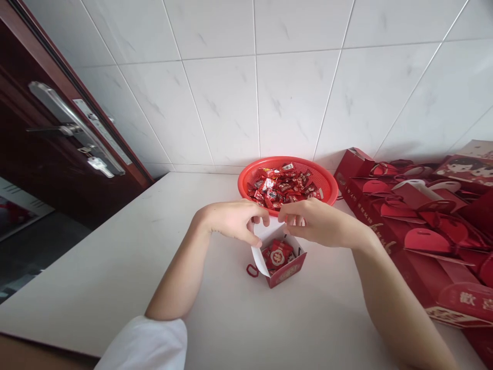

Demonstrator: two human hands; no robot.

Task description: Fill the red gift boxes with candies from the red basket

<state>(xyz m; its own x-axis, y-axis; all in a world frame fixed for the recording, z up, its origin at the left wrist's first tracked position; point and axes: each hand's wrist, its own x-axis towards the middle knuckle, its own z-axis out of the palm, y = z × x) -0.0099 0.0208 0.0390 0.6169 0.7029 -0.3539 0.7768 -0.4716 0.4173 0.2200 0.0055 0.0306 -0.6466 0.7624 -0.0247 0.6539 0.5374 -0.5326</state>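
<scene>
A small red paper box [287,272] with white inner flaps stands on the white tabletop [227,308], its top unfolded. Red-wrapped candies [279,256] lie inside, one with a round pale emblem on top. My left hand [236,221] bends over the far left of the box, thumb apart from the curled fingers and close to a white flap. Opposite it, my right hand [318,221] curves over the far right edge, thumb and forefinger apart. Whether the fingertips press on the flaps is unclear. A dark red cord loop [252,270] sticks out at the box's left.
Behind my hands, a red plastic basket [246,177] holds many wrapped candies, near the tiled wall [219,113]. Red gift boxes [423,241] with handle tops crowd the right side. At the left stands a dark door with a metal handle [77,128] and keys.
</scene>
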